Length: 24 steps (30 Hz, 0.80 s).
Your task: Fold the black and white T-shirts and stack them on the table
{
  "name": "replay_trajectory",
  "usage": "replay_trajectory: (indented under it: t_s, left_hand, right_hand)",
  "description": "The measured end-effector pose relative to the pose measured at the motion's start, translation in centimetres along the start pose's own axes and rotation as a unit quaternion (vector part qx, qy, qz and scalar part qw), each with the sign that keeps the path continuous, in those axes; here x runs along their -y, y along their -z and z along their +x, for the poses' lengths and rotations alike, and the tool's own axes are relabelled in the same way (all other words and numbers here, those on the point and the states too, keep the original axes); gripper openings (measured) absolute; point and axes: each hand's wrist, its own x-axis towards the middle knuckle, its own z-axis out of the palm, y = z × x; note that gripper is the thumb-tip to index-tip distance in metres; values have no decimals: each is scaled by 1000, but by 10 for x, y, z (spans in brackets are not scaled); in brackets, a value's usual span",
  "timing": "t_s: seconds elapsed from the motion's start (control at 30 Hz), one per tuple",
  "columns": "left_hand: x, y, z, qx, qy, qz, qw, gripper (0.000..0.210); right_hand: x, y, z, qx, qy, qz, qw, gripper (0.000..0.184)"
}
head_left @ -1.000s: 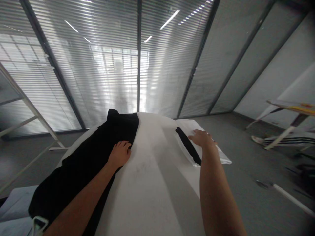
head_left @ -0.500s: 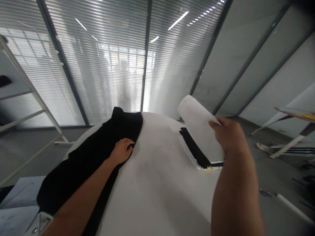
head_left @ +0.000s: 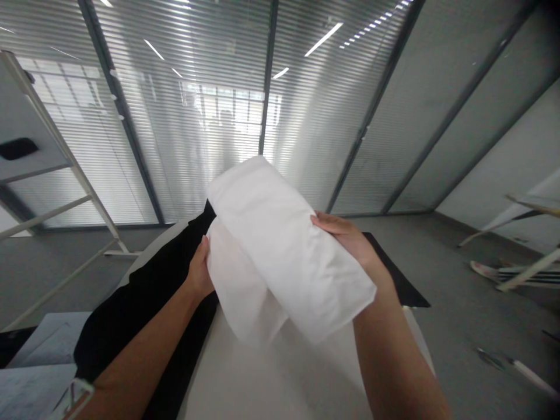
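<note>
A person's two bare arms reach forward over a white table (head_left: 262, 379), seen from a camera worn on the head. Both hands hold a folded white cloth (head_left: 284, 256) lifted above the table, roughly in the middle of the view. The right hand (head_left: 350, 245) grips the cloth's right edge, fingers closed over the fabric, thumb side hidden behind it. The left hand (head_left: 200, 269) pinches the cloth's lower left part, thumb on the near side, fingers tucked out of sight behind the fabric. The upper fold of the cloth is smooth and tilts down to the right; a looser layer hangs below it between the two hands.

A black garment (head_left: 144, 303) lies spread along the left side of the table, under the left forearm. A flat black sheet (head_left: 402, 280) lies on the table's right side, partly hidden behind the right wrist. Behind the table stand glass walls with closed blinds (head_left: 196, 87). A white metal rack (head_left: 52, 175) stands at the left. The floor (head_left: 472, 315) is grey carpet.
</note>
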Motion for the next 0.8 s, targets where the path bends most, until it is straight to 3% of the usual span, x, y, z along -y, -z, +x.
replay_trajectory:
  t_s: [0.07,0.13,0.2,0.27,0.37,0.43,0.53,0.6,0.7,0.8]
  left_hand:
    - [-4,-6,-6,4,70,-49,996,56]
    - [0,-15,-10,-1,109,-66,992,49]
    - [8,-24,-10,-40,110,-48,992,47]
    - [16,-32,-8,-96,99,-19,990,49]
    - [23,-36,-5,-148,72,17,986,50]
    - [23,-36,-5,-159,36,54,985,50]
    - [24,-34,-4,-158,-29,118,980,48]
    - [26,-32,-4,-147,-39,145,978,46]
    - [29,-27,-2,-137,-29,174,975,46]
    - [27,-22,0,-144,-41,225,963,42]
  right_hand:
    - [-20,-3,20,-7,-13,-33,999,37]
    - [-42,-9,37,-65,-42,-146,986,29]
    - [-61,-17,46,-110,-50,-275,954,27]
    - [-73,-27,46,-113,-34,-374,920,39]
    - [-76,-41,33,-69,5,-479,875,60]
    - [-71,-47,22,-14,26,-525,851,58]
    - [-64,-53,10,100,27,-527,843,55]
    - [-63,-55,8,154,16,-518,841,70]
    - [-68,-57,11,139,11,-537,832,87]
    - [-72,-54,17,80,18,-564,822,54]
